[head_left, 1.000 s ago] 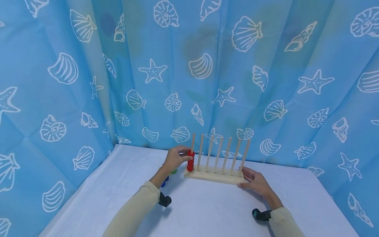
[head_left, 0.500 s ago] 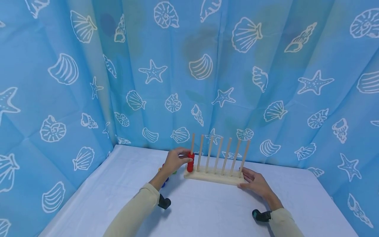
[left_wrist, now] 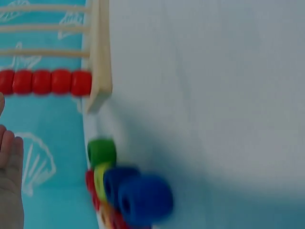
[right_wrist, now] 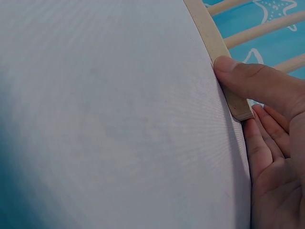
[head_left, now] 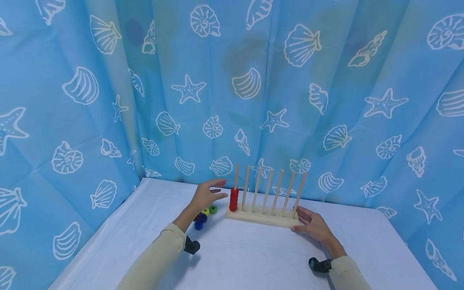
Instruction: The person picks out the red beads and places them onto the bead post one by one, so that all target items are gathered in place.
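Note:
A wooden peg rack [head_left: 261, 218] with several upright pegs stands on the table. Red beads [head_left: 234, 199] are stacked on its leftmost peg; the left wrist view shows the beads [left_wrist: 42, 82] side by side along it. Just left of that stack, my left hand [head_left: 204, 196] is apart from it, thumb and fingers spread with nothing between them. My right hand [head_left: 312, 223] grips the right end of the rack's base. In the right wrist view the thumb lies on the base [right_wrist: 224, 88] and the other fingers are at its end.
Loose beads lie in a cluster beneath my left wrist: a green bead [head_left: 213, 209], a yellow bead [head_left: 206, 211], blue beads [head_left: 198, 224] and some red. White cloth covers the table [head_left: 246, 257]. A blue shell-patterned curtain [head_left: 232, 121] hangs close behind the rack.
My left hand has let go of the top red bead and moved left, away from the stack. My right hand stays on the rack's end. More of the loose beads now shows.

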Demonstrator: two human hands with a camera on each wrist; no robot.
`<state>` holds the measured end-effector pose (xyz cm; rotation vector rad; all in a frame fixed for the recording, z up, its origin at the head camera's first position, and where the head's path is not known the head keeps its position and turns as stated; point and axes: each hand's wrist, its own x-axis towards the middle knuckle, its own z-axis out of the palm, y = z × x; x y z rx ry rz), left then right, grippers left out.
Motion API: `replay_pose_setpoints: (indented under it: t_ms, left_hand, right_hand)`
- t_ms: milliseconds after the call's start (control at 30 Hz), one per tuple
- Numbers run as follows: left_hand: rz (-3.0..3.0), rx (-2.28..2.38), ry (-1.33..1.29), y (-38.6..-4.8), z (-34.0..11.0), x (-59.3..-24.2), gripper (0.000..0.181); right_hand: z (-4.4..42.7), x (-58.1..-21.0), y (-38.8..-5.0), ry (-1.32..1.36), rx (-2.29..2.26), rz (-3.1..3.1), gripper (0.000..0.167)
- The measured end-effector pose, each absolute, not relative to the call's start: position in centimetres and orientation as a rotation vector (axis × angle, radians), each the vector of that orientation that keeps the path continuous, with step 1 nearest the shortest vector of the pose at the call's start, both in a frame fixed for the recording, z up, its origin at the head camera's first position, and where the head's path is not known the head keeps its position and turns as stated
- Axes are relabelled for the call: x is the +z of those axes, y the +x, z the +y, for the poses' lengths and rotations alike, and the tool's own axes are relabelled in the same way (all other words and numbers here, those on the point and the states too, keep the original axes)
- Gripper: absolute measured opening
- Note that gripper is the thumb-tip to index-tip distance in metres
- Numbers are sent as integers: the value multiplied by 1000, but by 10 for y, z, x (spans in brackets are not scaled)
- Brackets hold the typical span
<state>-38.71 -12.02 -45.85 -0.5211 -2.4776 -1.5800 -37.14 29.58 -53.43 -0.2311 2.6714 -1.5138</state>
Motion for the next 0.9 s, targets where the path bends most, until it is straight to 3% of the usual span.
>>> replay_pose_setpoints:
  t_ms: [333,900]
  left_hand:
    - [-2630,-1357,-323,-375,-175,-465,29]
    - [-2727,-1323,-248,-350,-213,-495,23]
  right_hand:
    - [295,-534,-371,-259,-1525,2670,93]
    - [294,-533,-370,-284,-1517,2671,91]
